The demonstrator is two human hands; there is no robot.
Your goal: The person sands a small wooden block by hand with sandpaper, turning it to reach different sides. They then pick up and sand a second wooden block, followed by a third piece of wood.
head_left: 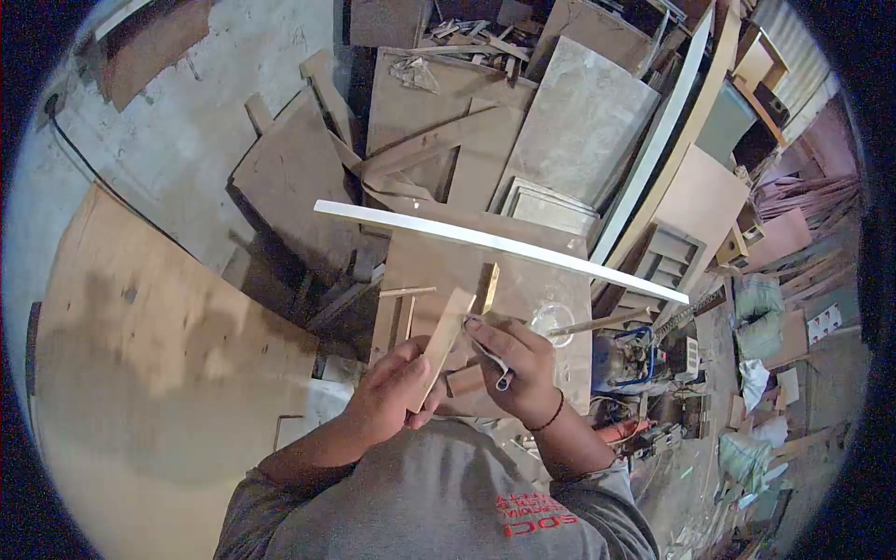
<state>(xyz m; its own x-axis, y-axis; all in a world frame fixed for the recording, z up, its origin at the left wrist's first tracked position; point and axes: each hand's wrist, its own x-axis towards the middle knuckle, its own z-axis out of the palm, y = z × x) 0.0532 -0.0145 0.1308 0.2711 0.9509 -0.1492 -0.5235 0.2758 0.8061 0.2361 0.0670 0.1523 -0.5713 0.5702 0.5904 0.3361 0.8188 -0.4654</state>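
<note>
Fingers and thumb of my left hand point(390, 385) are wrapped round the lower part of a short flat strip of light wood point(442, 347), which is tilted up and away from me. Against its right side is my right hand point(519, 362), closed on a thin folded grey-white piece point(502, 377) with a curled end; its kind I cannot make out. Just beyond the strip lies a small yellowish wood block point(488, 285). Another brown wood piece point(465, 380) shows between my hands, partly hidden.
A long white strip point(504, 245) crosses the far part of the worktable point(429, 257). On the right side sits a clear round dish point(554, 317) with a stick point(597, 323) over it. A large plywood sheet point(168, 373) stands left; boards point(583, 121) lean behind. A compressor point(621, 359) is right.
</note>
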